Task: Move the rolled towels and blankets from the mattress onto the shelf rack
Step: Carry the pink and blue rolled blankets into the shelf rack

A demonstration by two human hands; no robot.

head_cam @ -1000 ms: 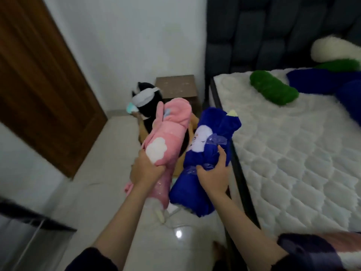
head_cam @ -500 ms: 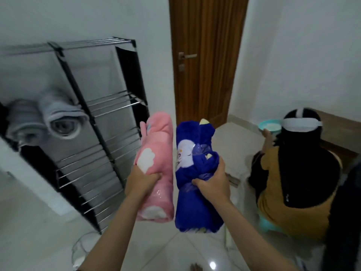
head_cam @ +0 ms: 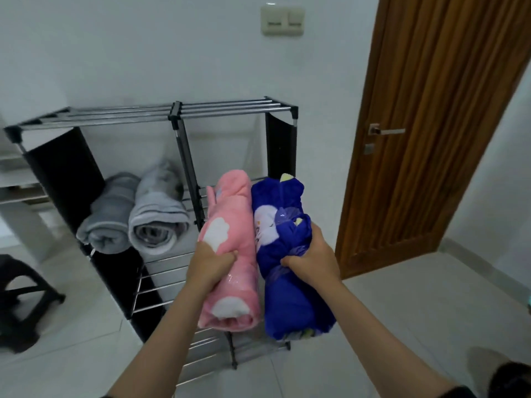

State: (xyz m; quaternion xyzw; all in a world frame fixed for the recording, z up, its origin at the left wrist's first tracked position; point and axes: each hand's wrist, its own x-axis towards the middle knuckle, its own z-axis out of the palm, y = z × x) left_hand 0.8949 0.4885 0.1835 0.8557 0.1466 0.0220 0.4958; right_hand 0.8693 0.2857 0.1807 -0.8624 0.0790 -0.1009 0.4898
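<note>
A pink rolled blanket [head_cam: 230,225] with white cloud patches is gripped at its middle by my left hand [head_cam: 208,267]. Right beside it, my right hand [head_cam: 311,261] grips a dark blue rolled blanket [head_cam: 290,305] with a white cartoon figure. Both rolls are held upright, side by side, in front of the right section of the metal shelf rack [head_cam: 178,112]. On the rack's left section lie a dark grey rolled towel [head_cam: 110,218] and a light grey rolled towel [head_cam: 159,218]. The mattress is out of view.
A closed wooden door [head_cam: 431,124] stands to the right of the rack. A dark stool [head_cam: 20,300] sits on the white tiled floor at the left. A light switch [head_cam: 283,20] is on the wall above.
My view has swung left from the mattress, past the door and a seated person, to face the rack squarely. Both hands kept their rolls and carried them up to the rack.
</note>
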